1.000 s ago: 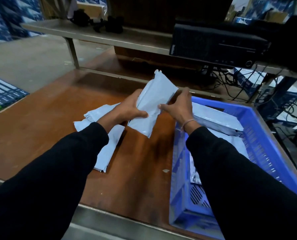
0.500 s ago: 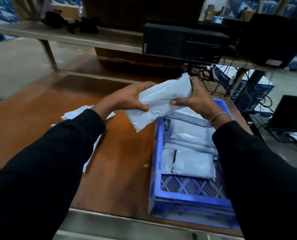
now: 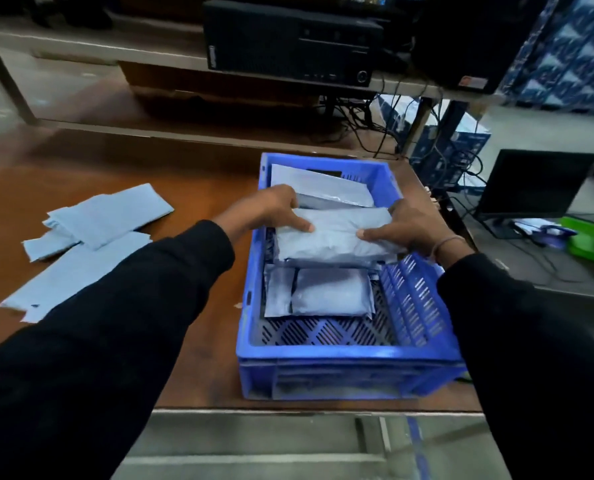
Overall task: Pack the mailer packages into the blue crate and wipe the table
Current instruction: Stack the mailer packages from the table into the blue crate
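Note:
A blue crate (image 3: 351, 355) stands on the brown table (image 3: 198, 188), right of centre. Both hands hold one grey mailer package (image 3: 333, 239) low inside the crate's middle: my left hand (image 3: 271, 211) grips its left end, my right hand (image 3: 410, 226) grips its right end. Under and around it lie other mailers, one at the crate's far end (image 3: 320, 185) and one nearer me (image 3: 330, 292). Several flat mailers (image 3: 87, 230) lie loose on the table to the left.
A raised shelf behind the table carries a black computer case (image 3: 288, 39). Cables (image 3: 375, 116) hang behind the crate. Right of the table sit a dark monitor (image 3: 531, 181) and a green object (image 3: 593, 240). The table's front edge (image 3: 288, 412) is metal.
Both hands carried the mailer from above the table's middle over to the right and down into the crate. My view has swung right and down toward the crate.

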Motion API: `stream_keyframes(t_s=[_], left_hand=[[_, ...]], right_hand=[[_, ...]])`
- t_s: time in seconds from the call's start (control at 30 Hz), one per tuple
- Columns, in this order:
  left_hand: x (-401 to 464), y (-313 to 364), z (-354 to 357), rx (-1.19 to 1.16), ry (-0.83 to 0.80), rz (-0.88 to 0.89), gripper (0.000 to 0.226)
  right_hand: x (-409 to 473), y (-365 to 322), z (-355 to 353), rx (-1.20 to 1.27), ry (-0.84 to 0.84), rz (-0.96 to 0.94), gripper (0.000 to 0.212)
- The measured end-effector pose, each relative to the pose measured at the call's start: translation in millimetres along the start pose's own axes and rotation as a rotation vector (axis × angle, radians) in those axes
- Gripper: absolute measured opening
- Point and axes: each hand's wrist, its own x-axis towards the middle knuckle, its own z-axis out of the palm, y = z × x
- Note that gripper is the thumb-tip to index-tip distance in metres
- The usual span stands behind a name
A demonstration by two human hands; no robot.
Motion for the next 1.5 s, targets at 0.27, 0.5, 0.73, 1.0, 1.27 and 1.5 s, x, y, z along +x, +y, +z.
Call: stream_keyframes(t_s=[0.27,0.5,0.73,1.0,1.27,1.5], left_hand=[[11.0,16.1,43.4,0.405,-0.172,-0.047,0.062],[-10.1,18.0,51.8,0.469,-0.181,0.158,0.066],[-10.6,13.6,66.9,0.505,-0.361,0.111,0.08],[-16.1,13.6,64.7,0.489,-0.314,0.153,0.084],[-20.2,5.8,38.9,0.247,-0.02,0.335,0.06],[-27.6,-30.2,-2.9,-0.042,0.405,0.336,0.026]], right_hand=[[6.5,0.8,40.8,-0.384,-0.203,0.125,0.073],[9.2,4.7,61.9,-0.462,-0.113,0.125,0.105],[6.5,-8.1,69.0,-0.681,-0.153,0.013,0.074],[5.7,-4.0,66.4,-0.591,-0.117,0.03,0.069],[9.7,-31.8,56.3,-0.485,0.052,-0.007,0.055],[15.7,-80.3,62.6,0.089,0.188,-0.029,0.019]])
